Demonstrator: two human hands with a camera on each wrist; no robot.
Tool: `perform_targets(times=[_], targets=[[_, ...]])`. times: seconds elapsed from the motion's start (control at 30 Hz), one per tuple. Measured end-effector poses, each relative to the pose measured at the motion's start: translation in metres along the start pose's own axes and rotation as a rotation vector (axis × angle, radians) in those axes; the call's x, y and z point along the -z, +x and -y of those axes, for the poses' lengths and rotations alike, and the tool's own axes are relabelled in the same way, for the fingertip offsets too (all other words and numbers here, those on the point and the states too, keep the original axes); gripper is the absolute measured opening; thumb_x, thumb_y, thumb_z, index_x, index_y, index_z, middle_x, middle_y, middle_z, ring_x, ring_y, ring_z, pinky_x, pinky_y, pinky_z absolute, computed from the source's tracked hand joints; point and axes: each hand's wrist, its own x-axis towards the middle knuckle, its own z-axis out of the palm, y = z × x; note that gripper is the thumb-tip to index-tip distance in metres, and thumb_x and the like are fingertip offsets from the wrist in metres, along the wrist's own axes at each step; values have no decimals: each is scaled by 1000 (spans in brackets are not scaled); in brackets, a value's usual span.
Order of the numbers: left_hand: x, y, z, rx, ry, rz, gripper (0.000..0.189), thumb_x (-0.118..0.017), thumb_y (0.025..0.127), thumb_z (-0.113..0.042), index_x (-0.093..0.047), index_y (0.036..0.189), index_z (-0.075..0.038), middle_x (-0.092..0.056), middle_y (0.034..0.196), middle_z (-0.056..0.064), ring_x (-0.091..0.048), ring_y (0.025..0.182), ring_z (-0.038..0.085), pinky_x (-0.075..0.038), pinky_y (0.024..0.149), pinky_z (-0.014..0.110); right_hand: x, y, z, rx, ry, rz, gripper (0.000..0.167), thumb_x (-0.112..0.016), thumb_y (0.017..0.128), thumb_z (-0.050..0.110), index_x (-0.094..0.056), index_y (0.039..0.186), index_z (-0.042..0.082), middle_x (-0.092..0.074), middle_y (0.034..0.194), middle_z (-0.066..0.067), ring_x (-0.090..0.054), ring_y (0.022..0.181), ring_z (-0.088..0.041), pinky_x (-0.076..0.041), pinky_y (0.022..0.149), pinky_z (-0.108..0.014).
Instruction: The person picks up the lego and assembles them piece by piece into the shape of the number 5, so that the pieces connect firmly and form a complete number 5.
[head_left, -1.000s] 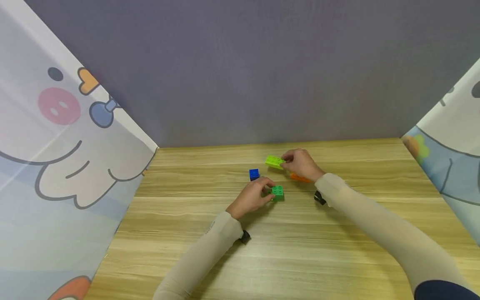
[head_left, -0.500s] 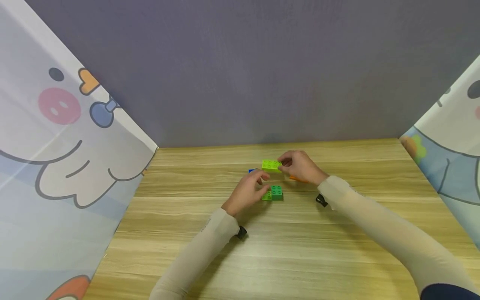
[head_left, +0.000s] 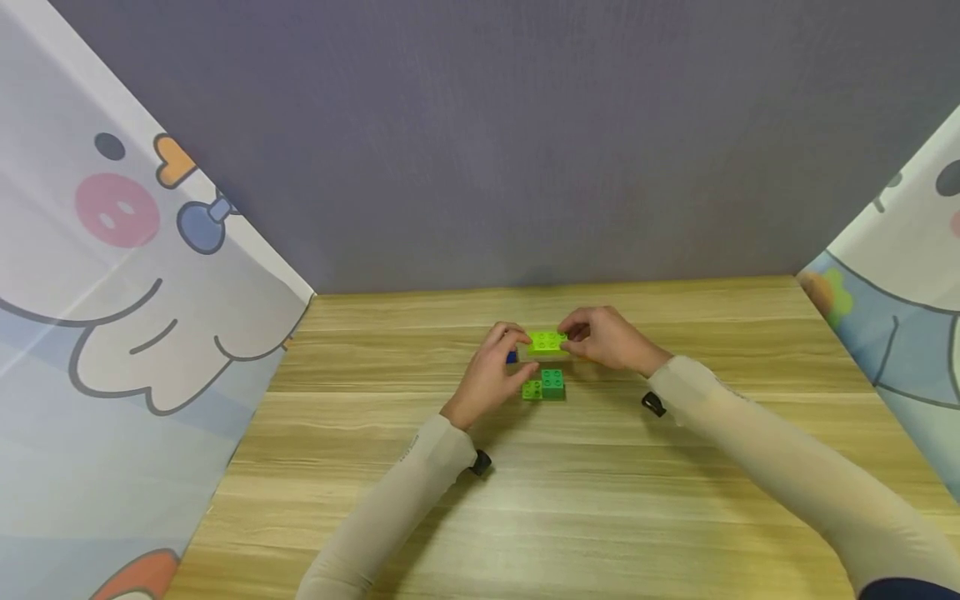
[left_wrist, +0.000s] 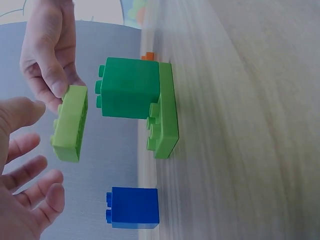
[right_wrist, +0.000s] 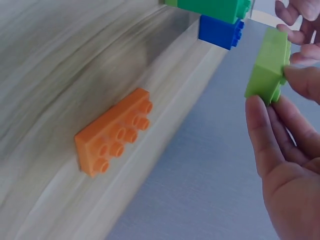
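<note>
Soft light with faint, blurry-edged shadows

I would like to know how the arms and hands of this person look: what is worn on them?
The left hand and right hand wear no gloves. The left sleeve and right sleeve are long and pale beige, with faint markings, too small to read. A small black piece shows at each wrist. Dark navy fabric shows higher on the right arm.

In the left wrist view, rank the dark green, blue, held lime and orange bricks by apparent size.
Dark green brick
Blue brick and held lime brick: too alike to rank
Orange brick, mostly hidden
</note>
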Motion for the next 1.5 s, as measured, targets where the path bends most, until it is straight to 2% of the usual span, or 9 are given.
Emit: perform_targets(times=[0.07, 0.37, 0.5, 0.77, 0.97, 1.13, 1.5], targets=[[0, 0, 0, 5, 5, 8, 37, -71, 87, -25, -57, 117, -9, -46, 125, 1, -53, 108, 24, -46, 87, 32, 1, -2, 1, 14, 1, 10, 21, -74, 83, 13, -69, 102, 4, -66, 90, -2, -63, 79, -14, -53, 69, -31], [-1, -2, 1, 44, 3, 63, 44, -66, 90, -32, -53, 125, -8, -50, 122, 1, -54, 103, 23, -46, 84, 31, 4, -8, 1, 75, 23, 26, 20, -75, 81, 9, -69, 99, 3, -67, 88, -2, -63, 77, -13, -53, 68, -27], [-2, -2, 2, 51, -17, 69, 44, -67, 90, -28, -54, 125, -6, -53, 119, 1, -55, 101, 24, -46, 82, 31, 2, -9, 2, 104, 65, 46, 19, -75, 80, 5, -69, 98, 1, -67, 88, -3, -63, 77, -14, -53, 69, -26], [-1, -3, 2, 73, -28, 78, 34, -66, 91, -22, -58, 121, -7, -56, 109, 1, -57, 94, 24, -47, 77, 28, 0, -10, 3, 148, 79, 53, 18, -76, 79, 2, -70, 95, 2, -68, 89, -5, -64, 76, -14, -53, 68, -26], [0, -5, 1, 54, -11, 91, 33, -67, 90, -20, -60, 119, -6, -58, 107, 5, -57, 92, 20, -47, 76, 28, -2, -15, 3, 137, 84, 69, 18, -76, 80, 5, -69, 97, 2, -67, 90, -5, -64, 77, -14, -53, 68, -26], [0, -7, 0, 35, 6, 109, 32, -68, 89, -20, -60, 117, -8, -58, 107, 4, -56, 91, 16, -47, 74, 26, -4, -19, 2, 109, 76, 86, 18, -75, 81, 8, -70, 98, 6, -67, 92, -2, -64, 78, -11, -53, 68, -25], [0, -14, 2, 23, 11, 135, 29, -68, 90, -21, -60, 115, -9, -57, 107, 0, -55, 90, 14, -47, 72, 23, -12, -24, -2, 126, 102, 90, 19, -76, 81, 9, -70, 98, 7, -67, 92, -2, -63, 78, -11, -53, 68, -25]])
